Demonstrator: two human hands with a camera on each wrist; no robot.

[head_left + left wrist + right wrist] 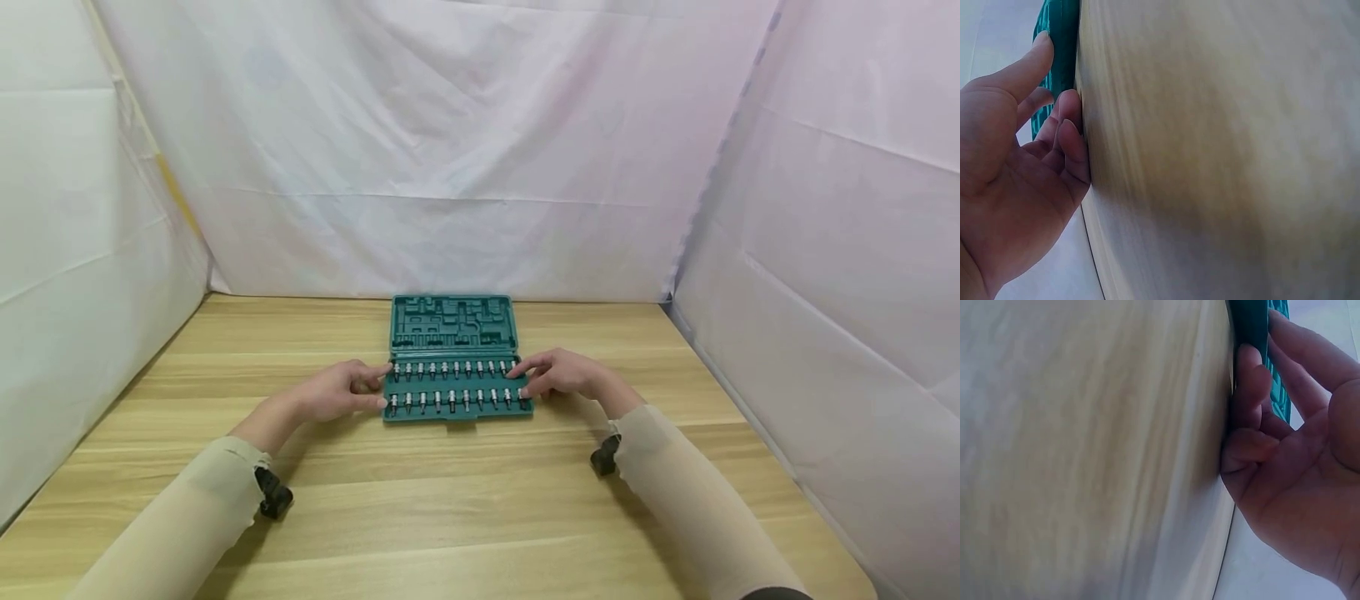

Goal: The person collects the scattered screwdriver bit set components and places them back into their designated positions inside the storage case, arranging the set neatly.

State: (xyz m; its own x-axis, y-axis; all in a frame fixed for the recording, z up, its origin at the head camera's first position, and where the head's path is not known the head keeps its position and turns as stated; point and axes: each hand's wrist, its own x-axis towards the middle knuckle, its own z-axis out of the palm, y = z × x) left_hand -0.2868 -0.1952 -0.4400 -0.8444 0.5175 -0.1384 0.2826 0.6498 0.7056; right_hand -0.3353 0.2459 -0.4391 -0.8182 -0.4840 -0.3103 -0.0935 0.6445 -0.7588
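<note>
A green plastic bit socket case (423,385) lies unfolded on the table, its moulded lid (453,320) laid back toward the far wall. Two rows of silver bit sockets (452,401) with dark tips fill the near half. My left hand (333,393) holds the left edge, thumb at the near corner and index finger farther up. On the opposite side, my right hand (566,372) grips the right edge, thumb and fingertips over the rim by the end sockets. Both wrist views show the other fingers bent low against the case's side wall (1065,53).
The wood-grain table (420,517) extends around the case to both sides and toward me. White cloth walls (450,167) enclose it at the back, left and right. Each sleeved forearm carries a small black wrist camera (274,493).
</note>
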